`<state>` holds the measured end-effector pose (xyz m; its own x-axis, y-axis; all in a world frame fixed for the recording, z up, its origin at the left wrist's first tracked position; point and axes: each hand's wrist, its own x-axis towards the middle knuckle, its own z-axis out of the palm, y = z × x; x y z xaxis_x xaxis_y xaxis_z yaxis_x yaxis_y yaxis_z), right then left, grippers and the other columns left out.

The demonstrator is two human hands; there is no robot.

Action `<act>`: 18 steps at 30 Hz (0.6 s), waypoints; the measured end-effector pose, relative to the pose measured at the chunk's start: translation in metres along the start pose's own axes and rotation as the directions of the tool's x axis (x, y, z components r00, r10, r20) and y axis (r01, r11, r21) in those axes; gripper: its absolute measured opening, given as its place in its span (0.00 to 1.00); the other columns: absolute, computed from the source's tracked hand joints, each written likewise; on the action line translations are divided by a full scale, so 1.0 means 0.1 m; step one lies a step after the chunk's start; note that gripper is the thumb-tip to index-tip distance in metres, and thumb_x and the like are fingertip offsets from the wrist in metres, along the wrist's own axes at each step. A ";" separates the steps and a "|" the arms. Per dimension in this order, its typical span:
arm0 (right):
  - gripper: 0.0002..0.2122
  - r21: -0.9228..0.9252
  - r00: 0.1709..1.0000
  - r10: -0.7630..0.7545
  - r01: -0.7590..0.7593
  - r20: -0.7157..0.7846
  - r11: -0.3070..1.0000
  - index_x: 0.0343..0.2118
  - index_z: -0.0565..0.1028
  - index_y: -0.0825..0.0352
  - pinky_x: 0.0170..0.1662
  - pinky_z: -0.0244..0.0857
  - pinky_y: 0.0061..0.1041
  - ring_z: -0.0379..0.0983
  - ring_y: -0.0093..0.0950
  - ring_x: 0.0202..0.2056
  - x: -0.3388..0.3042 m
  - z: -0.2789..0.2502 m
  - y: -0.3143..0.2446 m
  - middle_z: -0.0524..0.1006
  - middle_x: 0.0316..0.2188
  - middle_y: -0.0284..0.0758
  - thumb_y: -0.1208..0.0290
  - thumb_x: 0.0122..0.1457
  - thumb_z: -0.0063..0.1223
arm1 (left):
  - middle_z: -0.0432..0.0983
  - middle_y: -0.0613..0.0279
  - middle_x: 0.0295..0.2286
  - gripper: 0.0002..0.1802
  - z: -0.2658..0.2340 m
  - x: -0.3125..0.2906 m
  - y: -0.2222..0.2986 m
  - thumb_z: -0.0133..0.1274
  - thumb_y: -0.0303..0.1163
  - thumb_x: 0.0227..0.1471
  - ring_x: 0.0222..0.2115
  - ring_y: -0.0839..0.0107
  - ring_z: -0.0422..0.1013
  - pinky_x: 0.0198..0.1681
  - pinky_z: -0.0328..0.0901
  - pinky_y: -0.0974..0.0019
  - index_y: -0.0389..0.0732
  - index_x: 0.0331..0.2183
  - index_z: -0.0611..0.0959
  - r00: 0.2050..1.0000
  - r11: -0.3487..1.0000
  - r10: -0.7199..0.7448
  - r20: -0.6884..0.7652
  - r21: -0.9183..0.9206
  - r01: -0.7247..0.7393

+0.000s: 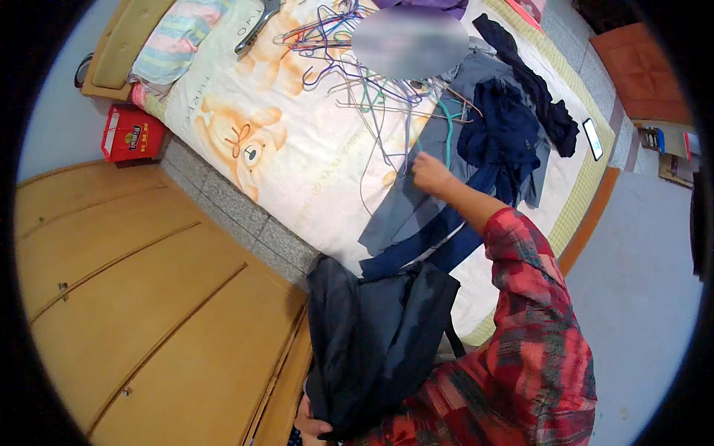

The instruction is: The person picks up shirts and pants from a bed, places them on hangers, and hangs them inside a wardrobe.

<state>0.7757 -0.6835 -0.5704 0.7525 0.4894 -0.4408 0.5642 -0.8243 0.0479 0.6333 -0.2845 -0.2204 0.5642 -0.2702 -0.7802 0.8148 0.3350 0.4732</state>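
A blurred oval (409,43) hid some of the hangers (323,37) from me. Dark cloth (379,334) covered much of the left hand (311,425); whether the right hand's (431,172) curled fingers gripped anything, I couldn't tell. Purple cloth (439,6) ran out of sight above.

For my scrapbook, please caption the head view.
Right hand by hangers and clothes on a bed, left hand holding dark cloth.

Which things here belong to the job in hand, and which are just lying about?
Likely in use: black cloth, gripped by the left hand; hangers and grey cloth, near the right hand; navy clothes.

Apparently just lying about: phone; red bag; striped pillow.
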 end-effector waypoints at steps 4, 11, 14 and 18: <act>0.06 -0.041 0.987 0.133 -0.137 -0.085 0.990 0.23 0.79 0.55 0.50 0.50 0.25 0.67 0.25 0.40 -0.28 0.09 0.21 0.75 0.29 0.28 0.65 0.45 0.50 | 0.63 0.48 0.49 0.38 0.01 0.02 -0.04 0.53 0.33 0.38 0.49 0.56 0.62 0.53 0.56 0.58 0.31 0.52 0.60 1.000 1.000 -0.007 0.015 0.002 0.007; 0.06 0.299 0.910 0.408 -0.408 0.066 0.862 0.24 0.78 0.61 0.44 0.54 0.28 0.69 0.31 0.39 0.01 -0.08 -0.08 0.75 0.28 0.34 0.70 0.46 0.49 | 0.62 0.48 0.49 0.40 0.04 0.06 -0.10 0.53 0.33 0.37 0.49 0.56 0.62 0.54 0.55 0.59 0.31 0.53 0.59 1.000 1.000 -0.011 0.021 0.013 0.011; 0.06 0.454 0.847 0.516 -0.412 -0.128 0.790 0.27 0.75 0.65 0.41 0.60 0.30 0.68 0.35 0.39 0.22 -0.13 -0.18 0.74 0.27 0.36 0.71 0.45 0.49 | 0.62 0.48 0.49 0.40 0.07 0.07 -0.13 0.53 0.32 0.36 0.49 0.56 0.62 0.54 0.55 0.59 0.31 0.53 0.59 1.000 1.000 -0.018 0.026 0.017 0.017; 0.09 0.701 0.658 0.753 -0.542 0.012 0.463 0.30 0.72 0.69 0.38 0.67 0.35 0.68 0.39 0.38 0.53 0.03 -0.35 0.73 0.30 0.40 0.71 0.45 0.50 | 0.62 0.48 0.49 0.41 0.10 0.11 -0.16 0.53 0.32 0.36 0.49 0.56 0.62 0.54 0.54 0.59 0.30 0.53 0.59 0.999 0.999 -0.022 0.037 0.026 0.021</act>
<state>0.7950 -0.6290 -0.5982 0.9159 -0.3017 -0.2647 -0.3851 -0.8467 -0.3673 0.6282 -0.3017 -0.2328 0.5506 -0.3104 -0.7749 0.8297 0.3060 0.4669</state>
